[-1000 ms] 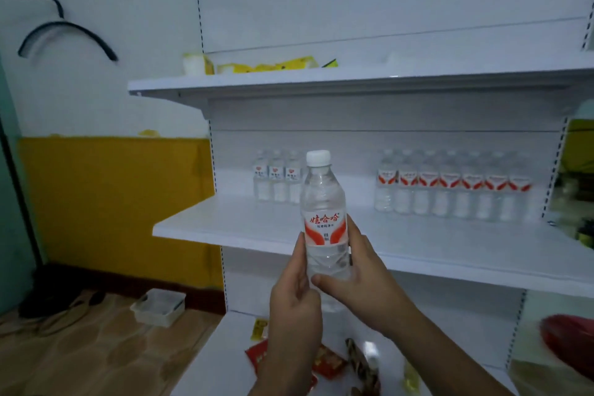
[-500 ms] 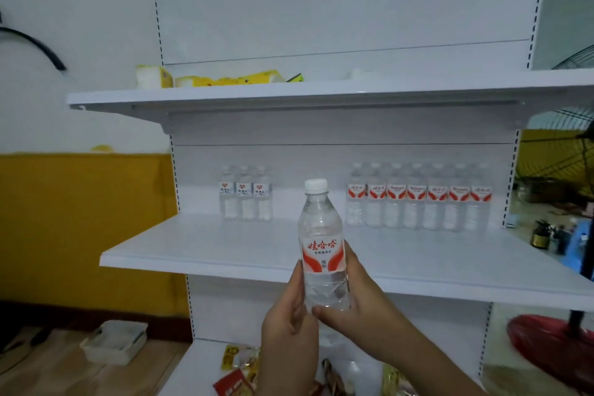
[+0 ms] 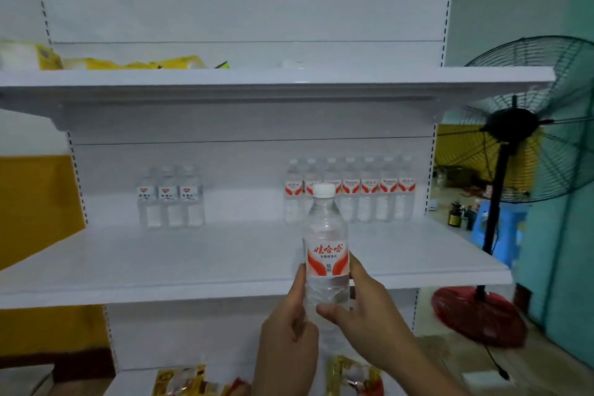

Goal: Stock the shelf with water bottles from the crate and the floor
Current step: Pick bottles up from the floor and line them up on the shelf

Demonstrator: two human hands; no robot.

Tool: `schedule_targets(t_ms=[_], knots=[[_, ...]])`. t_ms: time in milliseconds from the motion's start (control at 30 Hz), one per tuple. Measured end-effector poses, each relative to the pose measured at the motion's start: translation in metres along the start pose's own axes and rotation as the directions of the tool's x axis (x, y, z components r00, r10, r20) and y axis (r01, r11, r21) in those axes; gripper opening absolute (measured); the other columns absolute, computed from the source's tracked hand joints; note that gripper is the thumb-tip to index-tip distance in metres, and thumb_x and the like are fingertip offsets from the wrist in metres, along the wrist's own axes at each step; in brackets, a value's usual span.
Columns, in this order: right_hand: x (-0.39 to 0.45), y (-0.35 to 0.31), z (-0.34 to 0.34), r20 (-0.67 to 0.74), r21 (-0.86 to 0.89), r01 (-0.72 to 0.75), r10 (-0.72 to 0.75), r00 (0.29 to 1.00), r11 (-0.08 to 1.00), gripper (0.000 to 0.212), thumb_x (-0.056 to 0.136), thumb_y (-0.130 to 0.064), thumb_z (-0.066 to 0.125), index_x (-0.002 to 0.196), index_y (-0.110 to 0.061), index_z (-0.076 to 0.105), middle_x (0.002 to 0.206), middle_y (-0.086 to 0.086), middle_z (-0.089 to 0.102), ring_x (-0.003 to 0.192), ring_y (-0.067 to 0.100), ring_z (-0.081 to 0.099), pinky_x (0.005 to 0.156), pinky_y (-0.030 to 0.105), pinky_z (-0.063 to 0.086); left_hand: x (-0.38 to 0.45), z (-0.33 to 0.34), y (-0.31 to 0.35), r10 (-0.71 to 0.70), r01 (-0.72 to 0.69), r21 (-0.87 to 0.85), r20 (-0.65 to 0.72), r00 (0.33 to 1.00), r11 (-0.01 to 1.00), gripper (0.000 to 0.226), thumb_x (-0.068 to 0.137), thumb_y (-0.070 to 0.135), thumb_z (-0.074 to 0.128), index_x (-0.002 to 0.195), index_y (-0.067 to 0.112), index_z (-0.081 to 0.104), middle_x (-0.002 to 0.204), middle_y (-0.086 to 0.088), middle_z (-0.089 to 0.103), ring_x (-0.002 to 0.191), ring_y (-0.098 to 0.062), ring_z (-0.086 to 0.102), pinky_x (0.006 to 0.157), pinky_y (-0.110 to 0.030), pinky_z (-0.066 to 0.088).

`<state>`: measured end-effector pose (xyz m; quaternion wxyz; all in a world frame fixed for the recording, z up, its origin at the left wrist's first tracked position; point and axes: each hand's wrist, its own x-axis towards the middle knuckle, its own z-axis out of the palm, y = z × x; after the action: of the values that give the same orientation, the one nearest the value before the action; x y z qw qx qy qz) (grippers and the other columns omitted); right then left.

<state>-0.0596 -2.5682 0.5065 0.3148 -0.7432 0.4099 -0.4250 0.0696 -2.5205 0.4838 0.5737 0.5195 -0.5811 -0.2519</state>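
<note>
The full, likely heavy and slippery water bottle (image 3: 327,254) was gripped low by curled fingers of left hand (image 3: 287,337) and right hand (image 3: 363,315).

White shelf (image 3: 193,260), seemingly ten bottles (image 3: 350,190)

White wall, yellow lower band (image 3: 32,209), black standing fan (image 3: 527,125), perhaps teal wall (image 3: 572,267).

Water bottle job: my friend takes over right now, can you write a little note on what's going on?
Left hand and right hand both hold one upright water bottle in front of the middle shelf.
Done: a row of seven red-label bottles at the back right and three other bottles at the back left.
Left: set this bottle down, then fetch more. Crate not in view.
</note>
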Motion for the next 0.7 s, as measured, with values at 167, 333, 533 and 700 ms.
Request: schedule_targets(t_ms=[167, 333, 533, 700], knots=[[0.0, 0.031, -0.049, -0.137, -0.021, -0.061, 0.058, 0.989, 0.998, 0.069, 0.077, -0.019, 0.078, 0.121, -0.056, 0.041, 0.109, -0.038, 0.06, 0.1, -0.01, 0.06, 0.083, 0.018, 0.052, 0.028, 0.044, 0.003, 0.09, -0.107, 0.078, 0.189, 0.978, 0.991, 0.067, 0.092, 0.006, 0.046, 0.138, 0.053, 0.032, 0.116, 0.036, 0.058, 0.106, 0.021, 0.052, 0.088, -0.002, 0.038], [0.02, 0.061, -0.057, -0.156, -0.025, -0.106, 0.101, 0.983, 0.994, 0.066, 0.074, -0.02, 0.079, 0.118, -0.053, 0.044, 0.11, -0.031, 0.063, 0.1, -0.001, 0.063, 0.09, 0.032, 0.054, 0.066, 0.048, -0.027, 0.109, -0.171, 0.201, 0.286, 0.952, 0.965, 0.05, 0.097, 0.025, 0.048, 0.14, 0.042, 0.031, 0.136, 0.038, 0.034, 0.128, 0.019, 0.03, 0.095, 0.007, 0.02], [0.083, 0.075, -0.011, -0.098, 0.029, -0.119, 0.121, 0.988, 0.993, 0.058, 0.08, -0.017, 0.076, 0.114, -0.046, 0.039, 0.116, -0.022, 0.059, 0.107, 0.002, 0.058, 0.099, 0.028, 0.046, 0.123, -0.006, -0.099, -0.121, -0.01, 0.702, 0.136, 0.983, 0.712, 0.111, 0.071, 0.087, 0.003, 0.148, 0.011, 0.024, 0.156, 0.001, 0.017, 0.145, -0.013, 0.015, 0.113, -0.02, 0.006], [0.143, 0.083, 0.027, -0.038, 0.123, -0.109, 0.114, 0.993, 0.986, 0.055, 0.085, -0.013, 0.072, 0.122, -0.036, 0.038, 0.114, -0.019, 0.056, 0.106, 0.004, 0.053, 0.096, 0.02, 0.04, 0.174, -0.05, -0.119, -0.28, 0.131, 0.834, 0.029, 0.96, 0.536, 0.05, 0.1, 0.044, 0.034, 0.135, 0.01, 0.043, 0.144, -0.006, 0.043, 0.132, -0.019, 0.04, 0.106, -0.025, 0.029]])
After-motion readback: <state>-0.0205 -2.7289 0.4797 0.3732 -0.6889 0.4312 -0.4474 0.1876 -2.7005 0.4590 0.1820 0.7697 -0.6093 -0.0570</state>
